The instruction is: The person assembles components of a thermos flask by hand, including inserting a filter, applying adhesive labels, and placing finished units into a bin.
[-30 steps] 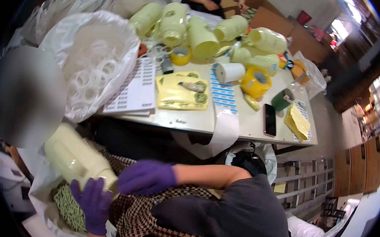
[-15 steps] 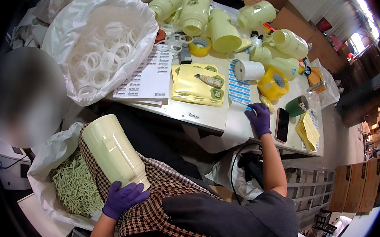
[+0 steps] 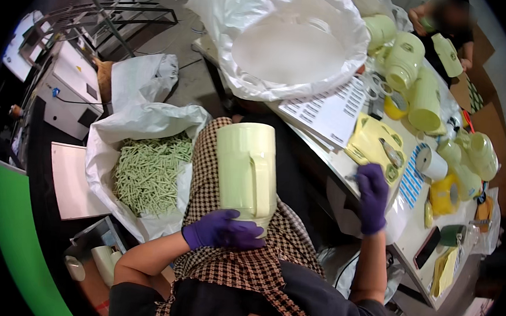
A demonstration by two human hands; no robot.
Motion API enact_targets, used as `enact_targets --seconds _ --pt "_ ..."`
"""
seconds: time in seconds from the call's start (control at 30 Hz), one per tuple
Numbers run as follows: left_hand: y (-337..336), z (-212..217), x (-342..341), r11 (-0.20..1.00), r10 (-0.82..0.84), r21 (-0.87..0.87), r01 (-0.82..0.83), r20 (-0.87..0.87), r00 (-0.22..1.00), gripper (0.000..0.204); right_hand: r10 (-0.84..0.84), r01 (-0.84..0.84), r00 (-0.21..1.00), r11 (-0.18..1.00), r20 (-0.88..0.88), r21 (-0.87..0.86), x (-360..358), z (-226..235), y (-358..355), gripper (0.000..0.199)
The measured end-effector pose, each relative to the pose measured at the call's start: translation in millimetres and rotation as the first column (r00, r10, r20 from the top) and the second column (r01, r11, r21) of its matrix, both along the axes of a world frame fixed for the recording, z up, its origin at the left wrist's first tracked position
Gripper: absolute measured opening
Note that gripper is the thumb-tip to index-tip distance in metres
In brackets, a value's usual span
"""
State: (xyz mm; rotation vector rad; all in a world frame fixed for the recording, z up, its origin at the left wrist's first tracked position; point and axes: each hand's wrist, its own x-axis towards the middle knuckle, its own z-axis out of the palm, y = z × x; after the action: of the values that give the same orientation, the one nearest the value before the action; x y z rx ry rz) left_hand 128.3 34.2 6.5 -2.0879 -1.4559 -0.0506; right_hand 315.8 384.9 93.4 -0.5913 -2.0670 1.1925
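A pale green jug shell [image 3: 238, 163] with a side handle rests on my lap, its wide end pointing away from me. Around its narrow lower end, my purple-gloved left hand [image 3: 221, 231] is closed. My right hand [image 3: 372, 197], gloved in purple too, is raised beside the table's near edge with its fingers drawn together. Whatever they pinch is too small to name. Just beyond it lie a stack of yellow printed sheets [image 3: 363, 139] and a strip of blue labels [image 3: 411, 184].
An open white sack [image 3: 150, 112] of small green sticks stands to my left. On the table [image 3: 338, 163] are a large white bag [image 3: 337, 40], several green jugs [image 3: 426, 102], yellow tape [image 3: 445, 195] and a phone [image 3: 427, 248]. A co-worker [image 3: 461, 37] holds another jug at the far right.
My right hand has left the blue label strip and come back toward me, fingers closed. The jug now stands straighter in my left hand. The view has swung left.
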Motion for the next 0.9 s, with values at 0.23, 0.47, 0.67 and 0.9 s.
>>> enact_targets --seconds 0.23,0.47,0.67,0.9 --pt "3 13 9 0.994 0.002 0.11 -0.028 0.226 0.974 0.044 0.578 -0.52 0.806 0.794 0.129 -0.314 -179 7 -51 0.021" --pt "1 16 9 0.998 0.032 0.039 -0.042 0.227 0.973 0.051 0.579 -0.479 0.779 0.798 0.242 -0.367 -195 2 -49 0.022" --pt "-2 34 0 0.997 -0.004 -0.072 0.029 0.332 0.943 0.055 0.281 -0.303 0.938 0.949 0.202 0.088 -202 -30 -60 0.048" --pt "-9 152 -59 0.974 0.112 -0.131 -0.184 0.988 -0.11 0.038 0.158 -0.159 0.987 0.987 -0.016 -0.027 -103 -32 -40 0.044"
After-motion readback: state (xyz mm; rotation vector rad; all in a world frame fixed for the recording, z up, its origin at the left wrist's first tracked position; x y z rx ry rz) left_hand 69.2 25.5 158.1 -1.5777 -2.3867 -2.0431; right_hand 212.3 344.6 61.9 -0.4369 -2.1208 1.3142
